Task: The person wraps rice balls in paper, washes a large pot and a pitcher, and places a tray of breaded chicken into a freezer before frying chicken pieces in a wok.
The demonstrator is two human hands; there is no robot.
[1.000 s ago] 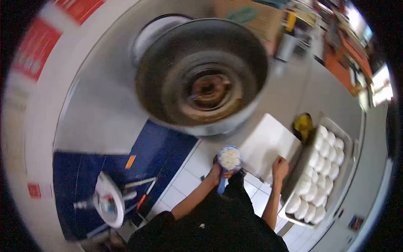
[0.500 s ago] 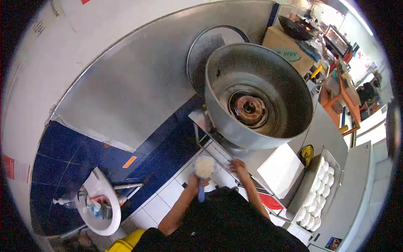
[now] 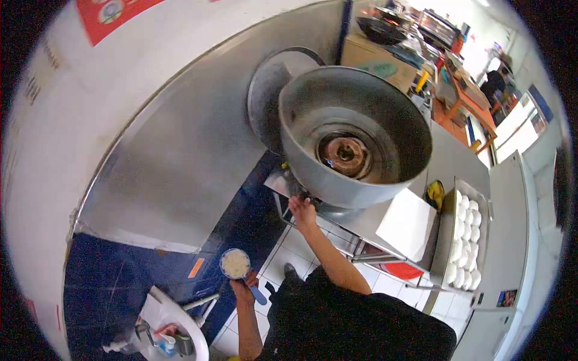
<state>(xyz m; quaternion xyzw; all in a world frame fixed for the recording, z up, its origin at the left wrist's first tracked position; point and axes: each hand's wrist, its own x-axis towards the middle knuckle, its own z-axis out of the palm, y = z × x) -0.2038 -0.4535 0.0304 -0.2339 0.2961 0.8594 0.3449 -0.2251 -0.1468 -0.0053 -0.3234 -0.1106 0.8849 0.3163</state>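
Note:
A blue-handled scoop [image 3: 235,263] full of a pale, grainy material is held in my left hand [image 3: 244,289], the fingers closed round its handle. My right hand [image 3: 302,212] reaches to the lower front edge of a big round metal bowl machine [image 3: 356,120], near its base; what its fingers touch there is too small to make out. Inside the bowl, a reddish-brown disc [image 3: 345,153] with a dark hub sits at the centre.
A round metal lid [image 3: 265,102] leans on the wall behind the bowl. To the right are a white board [image 3: 408,224] and a tray [image 3: 485,207] of white rounded pieces. A sink [image 3: 180,319] stands lower left. A person [image 3: 495,84] is far back.
My right hand has moved up and left to the machine's base. The scoop in my left hand has shifted left and down in view. The camera view has turned, and the disc looks more blurred.

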